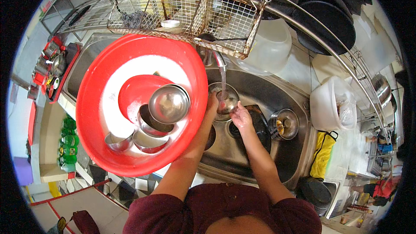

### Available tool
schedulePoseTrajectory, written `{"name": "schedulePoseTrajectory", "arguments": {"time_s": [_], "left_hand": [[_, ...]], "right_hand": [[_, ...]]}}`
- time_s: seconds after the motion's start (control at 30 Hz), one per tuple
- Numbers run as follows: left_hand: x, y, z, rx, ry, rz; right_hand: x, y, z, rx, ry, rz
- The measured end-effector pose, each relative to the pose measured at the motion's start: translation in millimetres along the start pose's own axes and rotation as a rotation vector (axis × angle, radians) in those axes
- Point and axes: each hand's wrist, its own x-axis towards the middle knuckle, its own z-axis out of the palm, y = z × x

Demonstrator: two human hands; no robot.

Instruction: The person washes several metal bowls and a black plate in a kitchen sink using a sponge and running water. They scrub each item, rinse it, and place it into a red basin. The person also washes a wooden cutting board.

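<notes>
Water runs from the faucet [221, 61] onto a metal bowl [228, 101] in the sink. My right hand [241, 115] grips this bowl by its right edge. At its left side is my left hand [213, 101], partly hidden by the rim of the red basin, and its fingers are hard to make out. A larger round metal vessel [213, 87] lies beneath the bowl. The big red plastic basin [87, 113] on the left holds suds, a smaller red basin [128, 92] and several metal bowls [169, 104].
A metal container with food scraps [288, 124] and a dark pan [260, 130] lie in the sink [227, 165]. Above hangs a rusty wire basket [227, 16]. A white tub [325, 104] and yellow cloth [323, 152] are at right; a red tray [70, 71] stands far left.
</notes>
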Motion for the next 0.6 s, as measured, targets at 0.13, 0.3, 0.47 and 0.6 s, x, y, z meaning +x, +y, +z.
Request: {"name": "schedulePoseTrajectory", "arguments": {"time_s": [0.13,0.3,0.47,0.6], "left_hand": [[11.8,22.6,5.3,0.482,-0.123,0.228],[-3.6,16.1,32.5,0.548,0.078,0.457],[31.6,-20.6,-28.1,-0.296,-0.261,0.001],[37.9,-33.7,-40.1,-0.323,-0.318,-0.118]], "right_hand": [[3.9,-3.4,6.3,-0.085,-0.010,-0.042],[-6.2,11.9,47.7,-0.820,-0.206,-0.501],[-29.3,-3.8,63.5,-2.222,-0.636,-0.578],[-23.5,-1.7,58.7,-2.244,-0.499,-1.427]]}}
